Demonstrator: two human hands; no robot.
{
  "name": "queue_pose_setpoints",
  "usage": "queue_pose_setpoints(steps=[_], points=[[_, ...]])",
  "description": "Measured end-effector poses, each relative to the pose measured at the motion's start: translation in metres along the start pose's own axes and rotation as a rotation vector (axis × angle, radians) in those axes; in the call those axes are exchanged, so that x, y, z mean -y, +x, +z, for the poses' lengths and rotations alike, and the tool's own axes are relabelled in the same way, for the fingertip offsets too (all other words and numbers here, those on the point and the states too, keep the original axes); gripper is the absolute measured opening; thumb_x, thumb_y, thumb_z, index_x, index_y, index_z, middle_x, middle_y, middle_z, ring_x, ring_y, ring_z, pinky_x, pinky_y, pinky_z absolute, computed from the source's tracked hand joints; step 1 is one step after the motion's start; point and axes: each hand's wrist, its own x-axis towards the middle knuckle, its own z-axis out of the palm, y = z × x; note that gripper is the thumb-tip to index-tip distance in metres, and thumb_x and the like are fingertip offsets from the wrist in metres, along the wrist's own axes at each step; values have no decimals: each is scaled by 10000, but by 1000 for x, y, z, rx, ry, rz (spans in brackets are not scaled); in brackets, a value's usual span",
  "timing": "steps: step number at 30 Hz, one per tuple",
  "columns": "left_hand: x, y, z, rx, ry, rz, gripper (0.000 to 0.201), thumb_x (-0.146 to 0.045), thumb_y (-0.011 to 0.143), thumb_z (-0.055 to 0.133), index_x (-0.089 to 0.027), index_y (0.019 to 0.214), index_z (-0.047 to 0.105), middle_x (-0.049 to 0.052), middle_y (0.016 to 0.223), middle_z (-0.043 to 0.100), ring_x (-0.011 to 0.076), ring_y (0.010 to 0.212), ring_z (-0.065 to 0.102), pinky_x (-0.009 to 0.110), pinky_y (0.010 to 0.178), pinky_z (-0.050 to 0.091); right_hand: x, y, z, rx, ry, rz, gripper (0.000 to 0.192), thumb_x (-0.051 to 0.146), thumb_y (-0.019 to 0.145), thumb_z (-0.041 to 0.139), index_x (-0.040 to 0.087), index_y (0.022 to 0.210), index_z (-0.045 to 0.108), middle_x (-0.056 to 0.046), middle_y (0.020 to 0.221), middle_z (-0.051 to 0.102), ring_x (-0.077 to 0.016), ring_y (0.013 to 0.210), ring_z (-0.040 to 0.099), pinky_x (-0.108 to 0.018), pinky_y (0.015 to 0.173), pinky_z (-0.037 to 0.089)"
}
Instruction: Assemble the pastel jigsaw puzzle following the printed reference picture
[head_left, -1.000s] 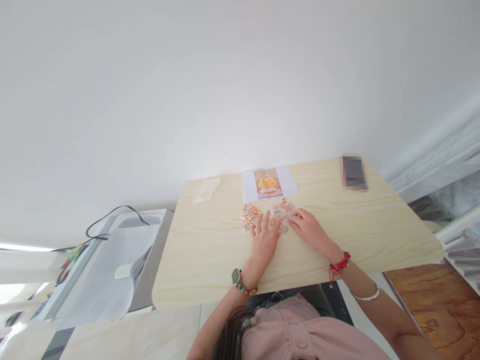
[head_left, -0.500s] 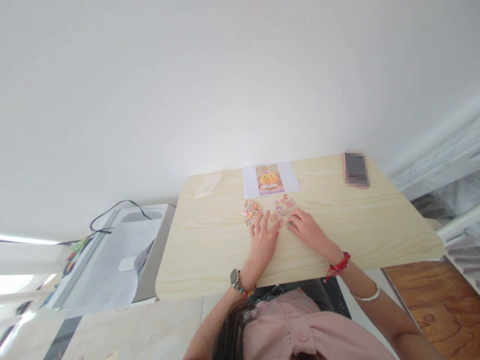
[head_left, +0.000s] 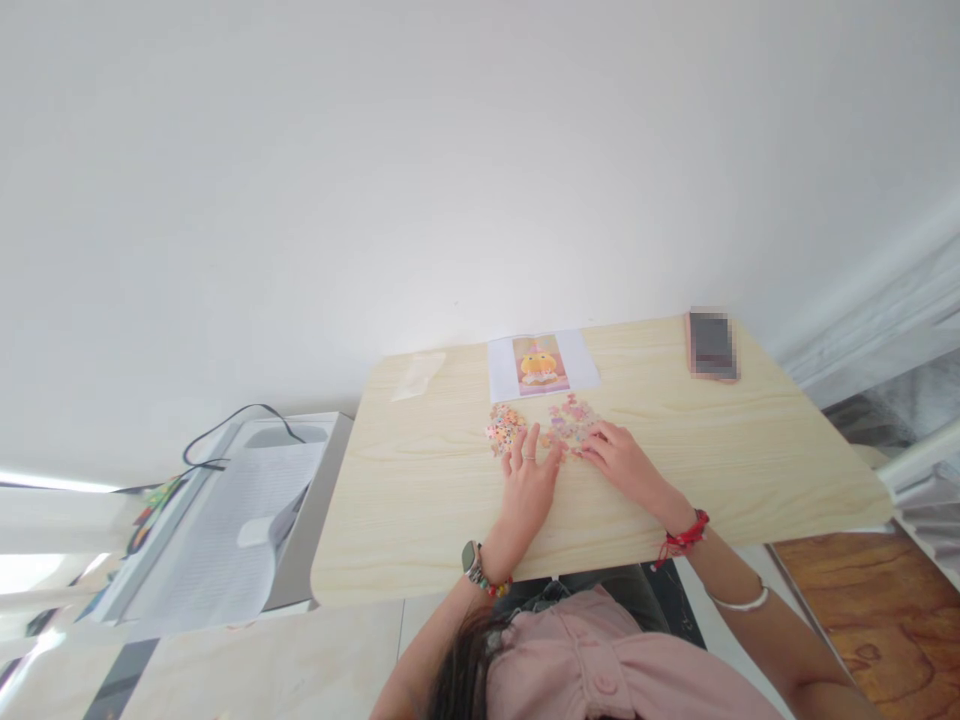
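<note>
Two groups of small jigsaw pieces lie on the pale wooden table. A dense multicoloured heap of puzzle pieces (head_left: 505,427) is on the left, and a looser pinkish spread of puzzle pieces (head_left: 571,416) is on the right. My left hand (head_left: 529,487) rests palm down with its fingers spread between the two groups, its thumb against the near edge of the pinkish ones. My right hand (head_left: 621,463) has its fingers drawn together at the near right edge of that spread, on a small puzzle piece (head_left: 577,453) partly hidden by the fingertips.
Behind the pieces lies a printed sheet (head_left: 581,358) with a picture of a yellow figure. A clear plastic bag (head_left: 418,375) is at the table's back left and a phone (head_left: 712,345) at the back right. A white cabinet with papers (head_left: 232,520) stands left of the table (head_left: 405,500).
My right fingertips have shifted slightly at the near edge of the pinkish pieces, where a small piece now shows beside them. My left hand has hardly moved. The view has tilted slightly.
</note>
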Motion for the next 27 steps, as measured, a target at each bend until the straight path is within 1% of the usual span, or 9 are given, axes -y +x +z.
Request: queue_pose_setpoints(steps=[3, 6, 8, 11, 14, 17, 20, 24, 27], points=[[0, 12, 0, -2, 25, -4, 319, -250, 831, 470, -324, 1136, 523, 87, 1359, 354, 301, 1236, 315, 518, 919, 348, -1, 0, -3, -76, -12, -24, 197, 245, 865, 451, 194, 782, 622, -57, 830, 563, -171, 791, 520, -336, 732, 401], [-4, 29, -3, 10, 25, 10, 264, -245, 811, 497, -294, 1061, 565, 78, 1368, 340, 312, 1239, 304, 520, 916, 355, -5, 5, -4, -163, -62, -6, 195, 235, 860, 457, 191, 782, 630, -60, 837, 567, -166, 772, 508, -332, 735, 388], [-7, 37, -5, 15, 15, 34, 223, -240, 811, 494, -284, 1008, 589, 68, 1373, 332, 313, 1243, 295, 520, 916, 356, -8, 8, -4, -172, -115, 7, 192, 225, 853, 465, 188, 769, 633, -62, 832, 568, -167, 755, 501, -335, 729, 378], [-9, 38, -5, 15, -2, 74, 216, -228, 818, 477, -285, 985, 603, 63, 1370, 331, 309, 1248, 283, 524, 921, 351, -11, 6, -5, -101, -151, 9, 190, 214, 844, 473, 190, 748, 636, -66, 837, 574, -176, 763, 501, -344, 731, 368], [-8, 32, -3, 11, -36, 92, 253, -216, 817, 480, -308, 1022, 596, 66, 1373, 319, 310, 1249, 277, 529, 934, 336, -12, 2, -6, -7, -97, 16, 168, 213, 832, 489, 201, 758, 639, -66, 866, 579, -185, 806, 513, -360, 765, 371], [-4, 25, -2, 19, -80, 99, 324, -194, 810, 490, -345, 1087, 564, 58, 1383, 292, 306, 1248, 279, 530, 947, 323, -11, 6, -7, 33, -39, 45, 139, 201, 812, 508, 213, 856, 639, -68, 914, 575, -195, 849, 522, -369, 775, 390], [-1, 24, -5, 24, -92, 75, 387, -156, 798, 495, -356, 1127, 535, 57, 1390, 272, 307, 1253, 267, 530, 945, 328, -11, 18, -3, 57, -18, 59, 215, 194, 785, 534, 211, 984, 612, -78, 965, 557, -202, 869, 524, -364, 764, 416], [1, 25, -9, 41, -69, 31, 341, -129, 796, 477, -311, 1068, 571, 67, 1391, 275, 322, 1257, 249, 537, 920, 352, -12, 33, 5, 130, -19, 32, 132, 197, 783, 535, 194, 881, 623, -79, 970, 538, -203, 903, 518, -357, 779, 425], [1, 25, -8, 58, -58, 44, 311, -145, 799, 477, -306, 1046, 578, 54, 1386, 293, 325, 1257, 251, 549, 924, 344, -12, 35, 4, 150, 5, 42, 133, 184, 785, 530, 172, 898, 600, -80, 970, 525, -197, 903, 519, -342, 772, 432]])
